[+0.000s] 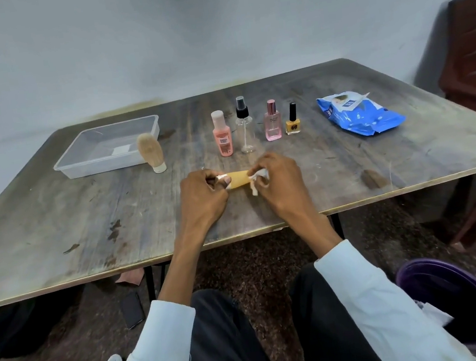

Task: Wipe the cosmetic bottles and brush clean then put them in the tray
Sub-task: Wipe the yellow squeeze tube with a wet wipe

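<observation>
While a tan bottle (238, 179) is held sideways just above the counter (57, 232), the risks can be read from left to right. The tray (79, 166) lies at the far left and nothing wiped is seen in it yet; the brush (151, 152) stands on its small base touching the tray's near corner, so it could be tipped by a reach toward the tray. The left hand (202, 195) is curled round the bottle's cap end, only the fingertips gripping, and the bottle could be twisted loose if the rubbing is hard. The right hand (275, 178) is closed on a crumpled white wipe (256, 179) pressed against the bottle's other end; the wipe is bunched, so part of the surface may be missed. Just beyond the hands, four bottles stand in a row: a pink bottle (222, 134), a clear spray bottle (244, 125), a perfume bottle (272, 120) and a nail polish (292, 119). These stand close together, so a neighbour could be knocked over when one is lifted, the tall spray bottle most easily by this judgement. A wipe pack (360, 114) lies open at the right, and its wipes may dry out.
</observation>
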